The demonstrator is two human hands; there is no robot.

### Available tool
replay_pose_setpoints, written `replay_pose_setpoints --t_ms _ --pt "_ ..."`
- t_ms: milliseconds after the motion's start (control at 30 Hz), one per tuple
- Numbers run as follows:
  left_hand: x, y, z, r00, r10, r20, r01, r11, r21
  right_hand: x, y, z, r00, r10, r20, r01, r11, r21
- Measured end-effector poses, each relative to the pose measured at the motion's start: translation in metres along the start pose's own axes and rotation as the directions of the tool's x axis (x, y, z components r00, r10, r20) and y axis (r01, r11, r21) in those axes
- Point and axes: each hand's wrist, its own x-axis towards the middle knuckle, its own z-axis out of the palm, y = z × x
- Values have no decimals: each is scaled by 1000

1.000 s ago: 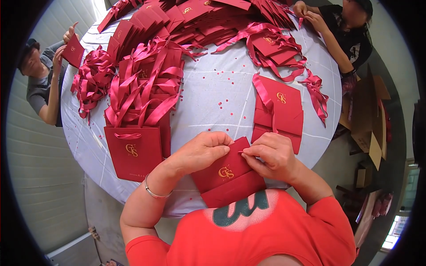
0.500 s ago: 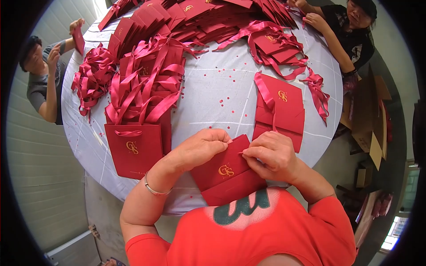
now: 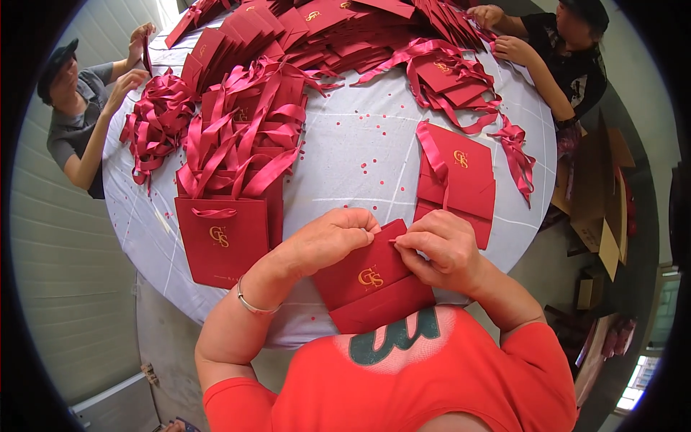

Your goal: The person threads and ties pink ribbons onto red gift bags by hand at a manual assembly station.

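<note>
Red paper bag (image 3: 371, 277) lies folded flat at the lower centre of the frame, slightly tilted, between the person's two hands and just beside the red shirt (image 3: 461, 385). At its upper left edge the left hand (image 3: 335, 239) has its grip pressed together, thumb against forefinger, pinching the paper. On the upper right, the grip of the right hand (image 3: 440, 248) pinches a thin pink end (image 3: 394, 240), mostly hidden by the fingers. Left of centre, a bag with a ribbon handle (image 3: 222, 245) rests before a pile of ribboned bags (image 3: 245, 133). Beyond the right hand, a small stack of red bags (image 3: 468, 187) carries a loose ribbon (image 3: 432, 150). Small red dots (image 3: 364, 165) speckle the cloth-covered counter (image 3: 338, 144). Co-workers sit at upper left (image 3: 79, 108) and upper right (image 3: 568, 57).
</note>
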Motion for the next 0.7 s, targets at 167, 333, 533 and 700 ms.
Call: replay_pose_setpoints --t_ms 167,333,533,700 --pt "1 -1 3 999 27 -41 -25 998 59 -2 -4 3 999 -40 20 41 998 -50" --pt "-1 3 4 999 23 -26 -22 999 40 1 -8 6 999 -29 34 32 996 -87" --pt "3 -6 0 997 67 -27 -64 990 126 7 -15 7 998 16 69 -6 990 -139" --pt "3 -7 9 968 244 -56 -203 897 393 12 -25 1 960 156 234 -96 964 -248"
